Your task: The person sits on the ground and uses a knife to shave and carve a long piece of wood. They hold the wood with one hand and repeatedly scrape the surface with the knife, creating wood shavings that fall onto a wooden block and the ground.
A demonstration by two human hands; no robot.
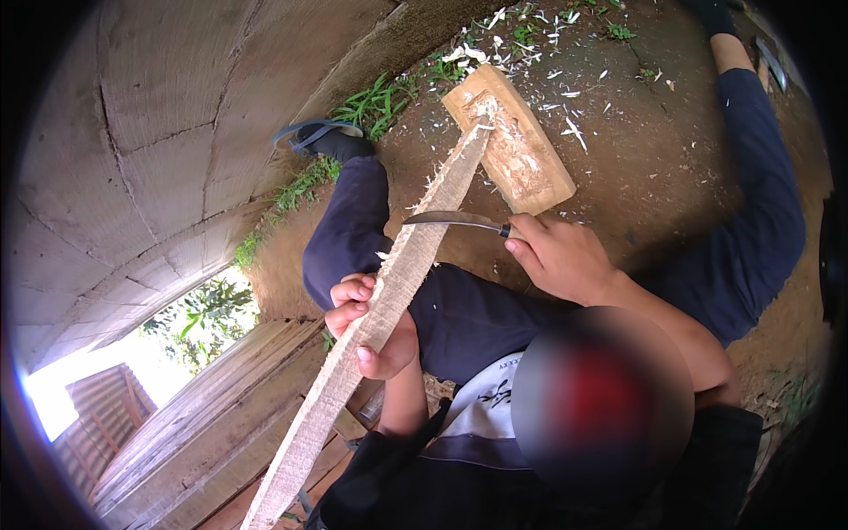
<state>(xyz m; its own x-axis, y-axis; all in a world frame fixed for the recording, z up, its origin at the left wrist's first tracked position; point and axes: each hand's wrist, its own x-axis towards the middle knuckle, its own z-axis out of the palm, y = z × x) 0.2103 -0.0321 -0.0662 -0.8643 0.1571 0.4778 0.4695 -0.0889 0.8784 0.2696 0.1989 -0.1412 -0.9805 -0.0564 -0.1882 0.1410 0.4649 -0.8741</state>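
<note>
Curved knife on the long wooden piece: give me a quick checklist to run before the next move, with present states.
1. Right hand closed on the handle of the curved knife: ok.
2. Blade lying across the long wooden piece: ok.
3. Left hand gripping the wooden piece, its fingers apart from the blade: ok.
4. Tip of the wooden piece over the hollowed wooden block: ok; whether it bears firmly there: cannot tell.
5. Block hollow free of shavings: not ok, pale bits lie in it.
6. Near end of the wooden piece supported: cannot tell, it runs out of view.
</note>
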